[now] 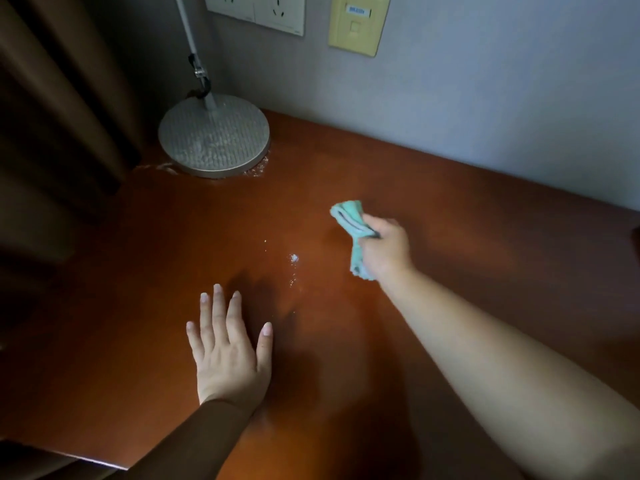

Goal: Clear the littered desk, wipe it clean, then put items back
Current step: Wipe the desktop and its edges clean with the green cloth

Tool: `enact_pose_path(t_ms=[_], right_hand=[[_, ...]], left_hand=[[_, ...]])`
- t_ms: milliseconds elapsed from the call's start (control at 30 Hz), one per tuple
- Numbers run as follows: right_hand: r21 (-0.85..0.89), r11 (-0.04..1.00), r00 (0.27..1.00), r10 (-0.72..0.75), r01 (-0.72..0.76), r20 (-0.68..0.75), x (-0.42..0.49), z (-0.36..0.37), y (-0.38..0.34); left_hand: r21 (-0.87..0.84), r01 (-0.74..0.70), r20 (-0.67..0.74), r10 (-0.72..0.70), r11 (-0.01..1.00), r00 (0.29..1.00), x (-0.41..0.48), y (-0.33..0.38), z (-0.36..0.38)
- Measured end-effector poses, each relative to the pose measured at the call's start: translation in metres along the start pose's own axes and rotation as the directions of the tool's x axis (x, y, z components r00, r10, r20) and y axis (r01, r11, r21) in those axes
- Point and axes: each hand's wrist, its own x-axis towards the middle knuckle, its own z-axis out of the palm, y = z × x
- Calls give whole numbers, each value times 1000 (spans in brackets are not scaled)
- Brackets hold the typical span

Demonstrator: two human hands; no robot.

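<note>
Rests left hand [227, 344] flat on the reddish-brown surface [485, 237], fingers straight and spread, nothing in it; grips a bunched teal cloth [349, 220] in right hand [384, 249], farther out over the middle, one end trailing below the fist; cannot tell whether cloth touches the wood; white specks [294, 258] between the hands; round lamp base [214, 135] at far left, pale residue along its near rim.

Left hand [230, 351] flat, right hand [384, 249] clenched.
</note>
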Motion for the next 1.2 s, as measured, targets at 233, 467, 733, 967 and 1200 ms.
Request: enact_pose_path(t_ms=[233,467,733,967,1200], right_hand=[[-568,818,985,-162,97,-64,18,29,9],[-489,798,919,-193,351,345,-6,96,-10],[-405,782,807,-202,474,554,-57,51,18],[-464,718,836,-311,519,453,-164,86,41],[-376,653,660,-257,657,706,-257,104,61]], left_hand=[[29,-23,-52,25,999,998,2,-3,6],[-83,6,-171,-21,997,985,-2,0,2],[-364,108,-240,-205,925,949,-6,-2,-14],[-520,294,-224,-461,802,859,-14,-32,-54],[-345,416,-219,-504,841,836,-70,-84,-88]])
